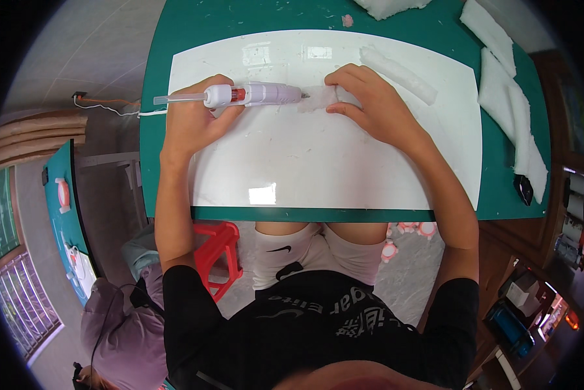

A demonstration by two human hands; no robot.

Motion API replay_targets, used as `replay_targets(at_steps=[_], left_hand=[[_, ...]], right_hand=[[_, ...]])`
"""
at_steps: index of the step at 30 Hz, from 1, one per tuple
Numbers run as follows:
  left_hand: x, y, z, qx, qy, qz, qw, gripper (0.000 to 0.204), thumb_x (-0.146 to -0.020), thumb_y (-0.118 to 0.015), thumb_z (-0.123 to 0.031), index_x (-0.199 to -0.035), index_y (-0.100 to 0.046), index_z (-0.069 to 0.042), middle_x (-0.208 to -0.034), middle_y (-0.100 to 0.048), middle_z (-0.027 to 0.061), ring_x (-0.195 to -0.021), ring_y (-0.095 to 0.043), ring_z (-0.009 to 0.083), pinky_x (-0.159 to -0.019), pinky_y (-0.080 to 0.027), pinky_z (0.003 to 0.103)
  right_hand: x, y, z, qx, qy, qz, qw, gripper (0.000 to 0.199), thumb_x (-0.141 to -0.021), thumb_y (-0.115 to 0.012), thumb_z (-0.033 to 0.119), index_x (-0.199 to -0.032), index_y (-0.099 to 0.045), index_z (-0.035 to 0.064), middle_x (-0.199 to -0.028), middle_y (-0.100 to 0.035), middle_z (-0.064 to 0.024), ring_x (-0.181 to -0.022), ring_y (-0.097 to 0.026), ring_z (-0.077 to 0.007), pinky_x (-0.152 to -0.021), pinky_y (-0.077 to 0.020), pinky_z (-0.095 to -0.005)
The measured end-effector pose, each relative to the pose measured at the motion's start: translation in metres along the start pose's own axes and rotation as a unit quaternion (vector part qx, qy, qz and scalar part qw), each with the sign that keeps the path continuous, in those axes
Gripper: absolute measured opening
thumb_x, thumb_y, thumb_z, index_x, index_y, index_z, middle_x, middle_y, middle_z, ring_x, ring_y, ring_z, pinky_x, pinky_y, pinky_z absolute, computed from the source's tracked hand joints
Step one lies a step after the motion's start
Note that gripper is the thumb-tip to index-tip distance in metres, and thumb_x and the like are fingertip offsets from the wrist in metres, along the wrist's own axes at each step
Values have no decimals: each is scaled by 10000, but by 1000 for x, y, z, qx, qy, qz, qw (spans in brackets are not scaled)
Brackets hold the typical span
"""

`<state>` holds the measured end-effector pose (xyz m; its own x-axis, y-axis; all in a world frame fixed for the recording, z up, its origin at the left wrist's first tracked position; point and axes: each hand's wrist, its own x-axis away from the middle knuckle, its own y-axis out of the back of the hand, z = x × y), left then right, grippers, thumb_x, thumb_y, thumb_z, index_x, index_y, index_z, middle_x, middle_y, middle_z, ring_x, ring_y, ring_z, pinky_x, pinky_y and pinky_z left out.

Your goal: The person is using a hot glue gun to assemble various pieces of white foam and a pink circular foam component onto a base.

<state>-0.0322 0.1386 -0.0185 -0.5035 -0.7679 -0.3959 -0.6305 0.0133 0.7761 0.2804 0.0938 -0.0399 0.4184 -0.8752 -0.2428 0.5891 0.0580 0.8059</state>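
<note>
My left hand (197, 127) is wrapped round a pale lavender hot glue gun (275, 93), which lies level just above a white board (292, 162). A clear glue stick (181, 98) pokes out of its back end, and red shows in its body. The gun's metal nozzle points right, at the left edge of a small whitish, translucent piece of padding (316, 99). My right hand (379, 107) pinches this piece at its right end, between thumb and fingers, against the board. Beyond that hand, a strip of white batting (399, 75) lies slanted on the board.
The board rests on a green table (305, 214). White batting pieces (506, 104) line the table's right side, with a small black object (523, 188) below them. A white cord (116, 109) runs off to the left. A red stool (217, 257) and another person (126, 325) are at lower left.
</note>
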Motion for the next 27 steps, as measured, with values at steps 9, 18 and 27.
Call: replay_targets(at_steps=[9,18,27], left_hand=[[1,-1,2,6,-3,-5,1000,200,-779,-798,-193,-893,-696,-64,-689,-659,75,-554,-585,178,-523,-449,296],[0,-2,1,4,-2,-10,1000,187,-792,-791,-188,-884,-689,-62,-695,-658,76,-551,-580,186,-518,-445,299],[0,-1,1,7,-1,-5,1000,180,-793,-787,-178,-884,-689,-57,-702,-661,83,-559,-586,192,-525,-454,300]], right_hand=[[0,-1,-1,5,13,-9,1000,309,-877,-730,227,-1144,-638,101,-1104,-643,-64,-1030,-599,-281,-888,-506,-384],[0,0,0,5,13,-2,1000,341,-867,-749,208,-1155,-649,55,-1140,-655,-84,-1033,-600,-286,-903,-499,-371],[0,-2,-2,6,23,-6,1000,314,-875,-728,245,-1147,-645,110,-1096,-648,-51,-1027,-600,-270,-893,-506,-380]])
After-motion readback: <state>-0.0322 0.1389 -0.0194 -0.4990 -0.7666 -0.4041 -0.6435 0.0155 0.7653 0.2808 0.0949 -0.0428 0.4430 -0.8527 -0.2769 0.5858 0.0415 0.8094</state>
